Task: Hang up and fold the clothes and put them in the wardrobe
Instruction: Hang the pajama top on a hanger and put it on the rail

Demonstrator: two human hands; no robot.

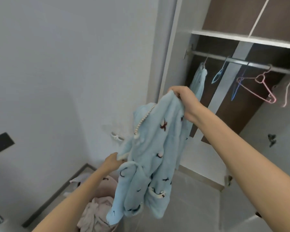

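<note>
A light blue fleece garment (151, 158) with small dark bird prints and a white bobble trim hangs in the air before the open wardrobe (208, 33). My right hand (182, 96) grips its top edge, held high. My left hand (111, 162) pinches a lower left corner of the same garment. A matching blue garment (197, 81) hangs on a hanger at the left end of the metal rail (238, 61). Along the rail hang bare hangers: a blue one (217, 76), a darker blue one (236, 88), a pink one (258, 87).
A pink laundry basket (107, 185) with pale clothes (97, 213) stands on the floor below my left arm, against the white wall. A white plastic clip (117, 137) sticks out from the wall. A white wardrobe door panel (274, 124) stands to the right.
</note>
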